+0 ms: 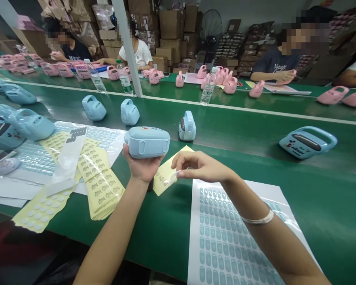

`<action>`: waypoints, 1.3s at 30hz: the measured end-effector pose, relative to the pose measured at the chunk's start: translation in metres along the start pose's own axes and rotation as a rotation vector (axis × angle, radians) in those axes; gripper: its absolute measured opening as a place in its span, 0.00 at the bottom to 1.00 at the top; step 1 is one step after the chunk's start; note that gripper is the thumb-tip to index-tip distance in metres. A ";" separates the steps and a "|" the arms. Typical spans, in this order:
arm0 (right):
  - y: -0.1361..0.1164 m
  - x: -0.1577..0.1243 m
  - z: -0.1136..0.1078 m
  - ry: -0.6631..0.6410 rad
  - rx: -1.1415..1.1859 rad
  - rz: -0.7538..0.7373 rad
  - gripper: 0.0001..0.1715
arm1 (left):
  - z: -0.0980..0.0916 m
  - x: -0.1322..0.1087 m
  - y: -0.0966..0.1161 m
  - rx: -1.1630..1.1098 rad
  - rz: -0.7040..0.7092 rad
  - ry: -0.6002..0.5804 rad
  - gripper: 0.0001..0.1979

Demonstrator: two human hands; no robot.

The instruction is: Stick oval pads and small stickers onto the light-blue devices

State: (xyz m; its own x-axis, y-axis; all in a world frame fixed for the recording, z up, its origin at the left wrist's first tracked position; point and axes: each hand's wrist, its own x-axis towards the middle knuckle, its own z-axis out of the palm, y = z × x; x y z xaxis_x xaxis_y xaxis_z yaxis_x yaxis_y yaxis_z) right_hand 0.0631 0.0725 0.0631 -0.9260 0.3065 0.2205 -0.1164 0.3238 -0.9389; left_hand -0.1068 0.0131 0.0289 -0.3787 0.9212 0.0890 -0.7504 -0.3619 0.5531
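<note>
In my left hand (pixel 145 168) rests a light-blue rounded plastic device (pixel 150 143), its side with two oval recesses facing me and a small printed picture on top. My left fingers curl around it from below, partly hidden. To the right, my right hand (pixel 200 166) pinches a small clear sticker (pixel 174 177) between thumb and fingertips. That sticker sits over a yellow backing sheet (pixel 161 180) with faint printed marks, lying on the green table. Under my right forearm is a white sheet (pixel 213 229) with rows of blue oval pads.
More blue devices stand on the green belt (pixel 240 130), with others piled at left (pixel 29 122). Yellow sticker sheets (pixel 102 190) lie left of my arm. Water bottles (pixel 208 87), a white post (pixel 129 51) and pink devices stand beyond, where other people sit working.
</note>
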 end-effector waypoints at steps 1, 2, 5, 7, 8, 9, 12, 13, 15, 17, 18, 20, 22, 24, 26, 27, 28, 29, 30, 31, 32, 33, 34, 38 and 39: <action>-0.005 -0.002 0.001 0.124 -0.066 -0.048 0.06 | 0.002 -0.002 -0.004 -0.001 -0.002 -0.012 0.29; -0.009 -0.002 0.002 0.257 -0.150 -0.087 0.07 | 0.003 -0.004 -0.008 -0.006 -0.010 -0.026 0.29; -0.011 0.003 0.009 0.544 -0.358 -0.127 0.09 | 0.009 -0.011 -0.017 -0.031 -0.054 -0.051 0.27; -0.009 0.008 0.011 0.595 -0.398 -0.111 0.08 | 0.011 -0.014 -0.020 -0.030 -0.072 -0.043 0.27; -0.007 0.010 0.011 0.600 -0.407 -0.099 0.08 | 0.012 -0.015 -0.021 -0.020 -0.073 -0.034 0.28; -0.007 0.011 0.011 0.599 -0.417 -0.087 0.07 | 0.012 -0.015 -0.022 -0.008 -0.074 -0.028 0.28; -0.008 0.013 0.009 0.588 -0.449 -0.053 0.05 | 0.012 -0.015 -0.023 0.010 -0.073 -0.025 0.29; -0.009 0.014 0.008 0.586 -0.460 -0.041 0.05 | 0.011 -0.015 -0.024 0.005 -0.075 -0.031 0.29; -0.010 0.015 0.008 0.595 -0.480 -0.019 0.05 | 0.011 -0.015 -0.024 -0.012 -0.076 -0.049 0.29; -0.010 0.016 0.009 0.620 -0.496 -0.013 0.05 | 0.011 -0.014 -0.024 -0.019 -0.073 -0.053 0.28; -0.009 0.017 0.009 0.635 -0.503 -0.014 0.05 | 0.011 -0.015 -0.025 -0.015 -0.071 -0.049 0.28; -0.008 0.018 0.010 0.664 -0.518 -0.014 0.05 | 0.011 -0.015 -0.025 -0.004 -0.074 -0.033 0.29; -0.006 0.018 0.013 0.680 -0.547 -0.011 0.06 | 0.011 -0.015 -0.025 -0.003 -0.082 -0.023 0.29; -0.003 0.019 0.017 0.696 -0.626 -0.012 0.05 | 0.011 -0.014 -0.026 -0.006 -0.075 -0.022 0.29; 0.002 0.021 0.022 0.737 -0.769 -0.019 0.05 | 0.010 -0.014 -0.026 0.000 -0.063 -0.023 0.28; 0.004 0.022 0.026 0.764 -0.848 -0.022 0.06 | 0.010 -0.013 -0.026 0.007 -0.060 -0.021 0.28; 0.006 0.023 0.029 0.791 -0.911 -0.024 0.06 | 0.010 -0.013 -0.026 0.013 -0.059 -0.018 0.28; 0.008 0.024 0.032 0.813 -0.944 -0.030 0.07 | 0.009 -0.013 -0.026 0.014 -0.060 -0.015 0.27; 0.009 0.024 0.034 0.823 -0.934 -0.048 0.07 | 0.009 -0.012 -0.026 0.010 -0.056 -0.014 0.27; 0.009 0.023 0.034 0.817 -0.881 -0.081 0.07 | 0.009 -0.012 -0.026 0.003 -0.045 -0.015 0.26; 0.009 0.022 0.034 0.792 -0.789 -0.125 0.07 | 0.008 -0.012 -0.025 -0.004 -0.033 -0.017 0.26; 0.008 0.019 0.032 0.758 -0.673 -0.176 0.08 | 0.008 -0.011 -0.025 -0.008 -0.024 -0.020 0.26; 0.007 0.016 0.029 0.722 -0.545 -0.229 0.08 | 0.008 -0.011 -0.024 -0.009 -0.021 -0.024 0.26; 0.004 0.003 0.012 0.574 -0.143 -0.288 0.11 | 0.006 -0.008 -0.019 -0.027 -0.034 -0.046 0.29; 0.006 0.001 0.009 0.524 -0.130 -0.242 0.10 | 0.004 -0.007 -0.018 -0.032 -0.030 -0.053 0.29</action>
State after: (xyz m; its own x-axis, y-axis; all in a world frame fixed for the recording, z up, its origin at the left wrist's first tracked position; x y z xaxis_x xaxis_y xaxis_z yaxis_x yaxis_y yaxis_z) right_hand 0.0578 0.0666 0.0558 -0.5739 0.6009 0.5564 -0.2262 0.5367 -0.8129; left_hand -0.0886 0.0137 0.0221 -0.3274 0.9376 0.1171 -0.7784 -0.3379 0.5291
